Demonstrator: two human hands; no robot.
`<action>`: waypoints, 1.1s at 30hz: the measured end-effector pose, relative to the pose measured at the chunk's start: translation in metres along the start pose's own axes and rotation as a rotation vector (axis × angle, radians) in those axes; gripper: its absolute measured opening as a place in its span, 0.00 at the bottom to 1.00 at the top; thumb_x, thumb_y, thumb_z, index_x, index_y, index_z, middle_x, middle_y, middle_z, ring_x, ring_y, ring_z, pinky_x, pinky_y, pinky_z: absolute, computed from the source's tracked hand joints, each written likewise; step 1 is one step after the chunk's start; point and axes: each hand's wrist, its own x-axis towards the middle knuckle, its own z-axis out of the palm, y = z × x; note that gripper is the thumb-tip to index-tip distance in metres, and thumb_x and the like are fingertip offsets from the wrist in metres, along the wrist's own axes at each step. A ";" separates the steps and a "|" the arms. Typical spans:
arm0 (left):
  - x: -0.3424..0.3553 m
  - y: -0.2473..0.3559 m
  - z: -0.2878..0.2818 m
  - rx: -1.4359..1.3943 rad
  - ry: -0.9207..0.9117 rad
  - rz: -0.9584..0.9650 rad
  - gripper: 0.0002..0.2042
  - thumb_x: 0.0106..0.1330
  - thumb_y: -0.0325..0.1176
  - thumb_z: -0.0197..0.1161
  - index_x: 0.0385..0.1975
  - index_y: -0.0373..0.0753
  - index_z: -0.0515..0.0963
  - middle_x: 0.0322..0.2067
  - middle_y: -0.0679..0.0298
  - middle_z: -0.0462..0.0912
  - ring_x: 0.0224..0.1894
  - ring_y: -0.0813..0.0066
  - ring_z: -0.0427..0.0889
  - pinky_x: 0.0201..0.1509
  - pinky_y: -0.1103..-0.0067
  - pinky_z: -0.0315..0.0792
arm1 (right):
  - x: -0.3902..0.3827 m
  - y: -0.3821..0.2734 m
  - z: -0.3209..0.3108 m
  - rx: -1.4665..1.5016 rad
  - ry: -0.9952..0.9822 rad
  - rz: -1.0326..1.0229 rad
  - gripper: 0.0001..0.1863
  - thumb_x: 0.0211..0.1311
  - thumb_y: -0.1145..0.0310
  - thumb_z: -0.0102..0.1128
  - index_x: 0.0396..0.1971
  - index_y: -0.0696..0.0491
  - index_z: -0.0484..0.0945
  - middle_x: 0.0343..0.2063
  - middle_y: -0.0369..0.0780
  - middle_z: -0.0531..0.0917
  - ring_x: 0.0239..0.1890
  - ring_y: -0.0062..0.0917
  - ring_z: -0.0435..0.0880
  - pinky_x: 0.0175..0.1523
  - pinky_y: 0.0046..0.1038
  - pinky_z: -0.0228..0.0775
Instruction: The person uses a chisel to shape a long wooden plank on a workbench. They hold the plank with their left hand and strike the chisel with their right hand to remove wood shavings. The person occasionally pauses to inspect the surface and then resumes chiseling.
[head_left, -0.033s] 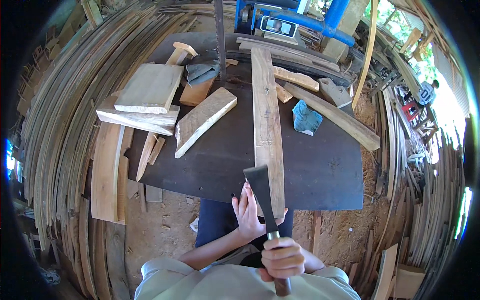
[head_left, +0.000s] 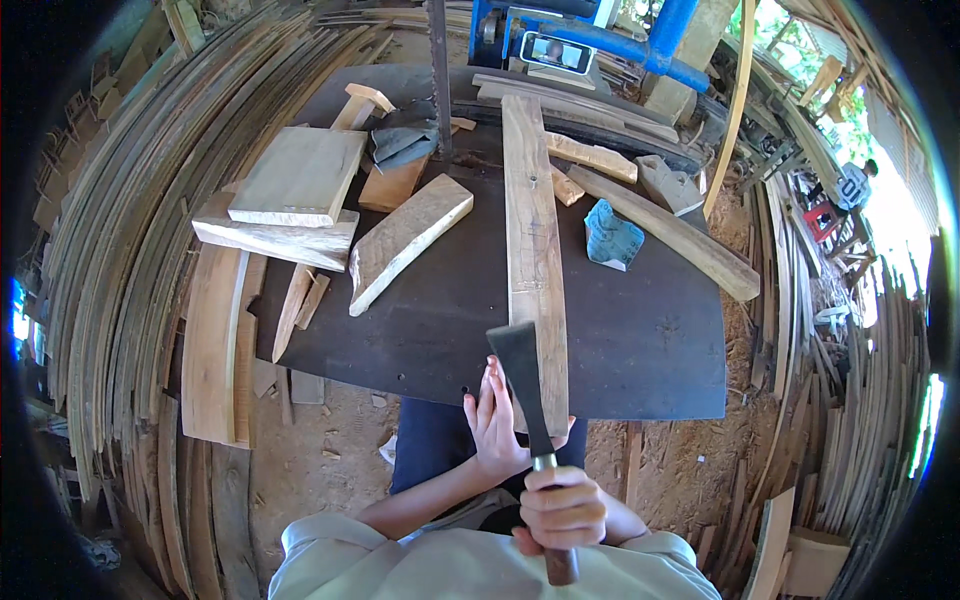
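Currently, one plank (head_left: 535,240), lying lengthwise ahead of both hands on the dark table (head_left: 645,370), near end beside the left hand (head_left: 495,435). One chisel (head_left: 518,375): handle wrapped by the closed right hand (head_left: 562,510), blade over the plank's left edge. Left hand: open, fingers extended along that edge; whether it grips, I cannot tell. Progress, by my judgement: early. Faint marks (head_left: 537,291) beyond the blade; no notch I can make out, so cutting looks undone. Beyond the hands: one blue scrap (head_left: 613,237), right; one block (head_left: 411,243), left. Hidden from me: plank's underside, left palm, whether blade meets wood. Hard to make out: which digit shows at the plank's right edge.
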 end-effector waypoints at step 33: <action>-0.004 -0.007 0.000 -0.055 -0.073 0.012 0.57 0.52 0.61 0.66 0.68 0.21 0.44 0.63 0.38 0.62 0.69 0.54 0.60 0.73 0.66 0.32 | 0.012 0.006 -0.019 0.056 0.058 0.044 0.07 0.40 0.79 0.62 0.11 0.56 0.72 0.11 0.38 0.76 0.16 0.26 0.77 0.30 0.30 0.73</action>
